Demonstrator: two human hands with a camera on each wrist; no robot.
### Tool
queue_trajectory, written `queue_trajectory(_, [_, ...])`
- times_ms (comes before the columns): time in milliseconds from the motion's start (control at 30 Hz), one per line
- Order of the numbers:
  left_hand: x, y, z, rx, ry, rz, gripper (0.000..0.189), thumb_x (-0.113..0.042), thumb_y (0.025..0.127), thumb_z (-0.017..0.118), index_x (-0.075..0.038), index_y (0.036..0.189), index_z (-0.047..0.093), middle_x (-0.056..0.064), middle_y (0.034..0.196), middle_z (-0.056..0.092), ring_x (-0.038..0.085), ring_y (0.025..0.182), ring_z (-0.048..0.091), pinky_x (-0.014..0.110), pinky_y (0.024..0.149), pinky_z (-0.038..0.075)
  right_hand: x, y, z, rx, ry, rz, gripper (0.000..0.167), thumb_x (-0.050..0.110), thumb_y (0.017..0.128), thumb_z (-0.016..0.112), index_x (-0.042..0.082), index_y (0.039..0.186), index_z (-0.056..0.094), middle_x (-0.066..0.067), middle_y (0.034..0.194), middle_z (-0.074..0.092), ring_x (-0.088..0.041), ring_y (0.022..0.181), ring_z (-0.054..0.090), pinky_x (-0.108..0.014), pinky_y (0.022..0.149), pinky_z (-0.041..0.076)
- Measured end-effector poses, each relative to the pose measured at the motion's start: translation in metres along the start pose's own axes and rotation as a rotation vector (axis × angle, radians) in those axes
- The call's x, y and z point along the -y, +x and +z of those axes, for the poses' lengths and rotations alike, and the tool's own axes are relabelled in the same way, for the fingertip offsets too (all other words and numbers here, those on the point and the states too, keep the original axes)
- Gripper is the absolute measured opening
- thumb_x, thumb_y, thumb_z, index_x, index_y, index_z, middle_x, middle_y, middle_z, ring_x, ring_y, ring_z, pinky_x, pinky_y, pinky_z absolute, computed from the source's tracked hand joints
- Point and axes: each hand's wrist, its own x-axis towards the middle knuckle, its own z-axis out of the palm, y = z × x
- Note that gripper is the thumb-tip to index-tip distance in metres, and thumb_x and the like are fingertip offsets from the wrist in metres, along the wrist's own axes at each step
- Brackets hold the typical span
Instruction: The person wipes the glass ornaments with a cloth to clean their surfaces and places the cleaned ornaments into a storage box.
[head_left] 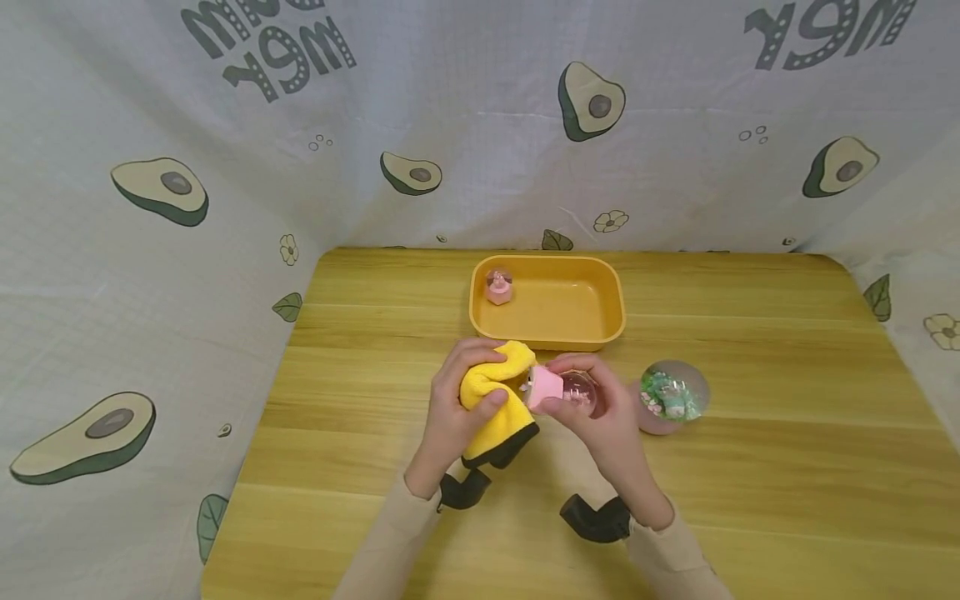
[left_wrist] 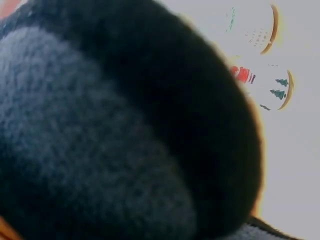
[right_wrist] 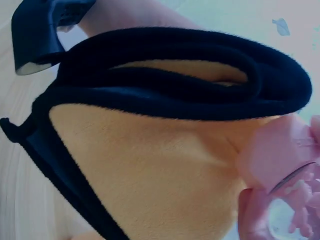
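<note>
A yellow cloth [head_left: 501,392] with a dark edge is bunched in my left hand [head_left: 447,412], thumb and fingers curled round it. My right hand [head_left: 611,412] holds a small snow globe [head_left: 545,388] sideways, its pink base towards the cloth and its clear dome near the palm. In the right wrist view, the folded cloth [right_wrist: 150,165] lies beside the pink base [right_wrist: 275,150], and a pink figure [right_wrist: 300,200] shows in the dome. Dark cloth edging [left_wrist: 125,125] fills most of the left wrist view, hiding the left fingers.
Behind the hands stands a yellow tray [head_left: 551,343] with another small pink snow globe [head_left: 498,286] at its left end. A larger snow globe [head_left: 673,396] sits right of my right hand. A patterned white sheet [head_left: 480,167] hangs behind the wooden table [head_left: 360,375].
</note>
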Motion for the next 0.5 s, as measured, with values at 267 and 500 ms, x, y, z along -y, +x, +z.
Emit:
queue_trajectory(267, [-0.0006,-0.0011,-0.0003,-0.026,0.007,-0.042,0.048,-0.049,0.092,0.058,-0.004,0.108,0.06,0.015,0.114,0.059,0.029,0.107,0.055,0.036,0.09,0.046,0.0024,0.001,-0.0036,0.142,0.058,0.028,0.043,-0.019,0.08,0.062,-0.01,0.122,0.053,-0.017,0.121,0.054,-0.022,0.106,0.053,-0.024,0.085,0.049])
queue_trajectory(500, [-0.0018,-0.0008,-0.0014,-0.036,0.01,-0.053,0.05,-0.05,0.091,0.058,-0.004,0.11,0.059,0.015,0.116,0.058,0.029,0.109,0.054,0.038,0.093,0.045,0.0024,-0.0008,-0.0019,0.098,0.006,-0.011,0.05,-0.022,0.076,0.064,-0.012,0.123,0.05,-0.014,0.121,0.057,-0.018,0.103,0.057,-0.022,0.082,0.05])
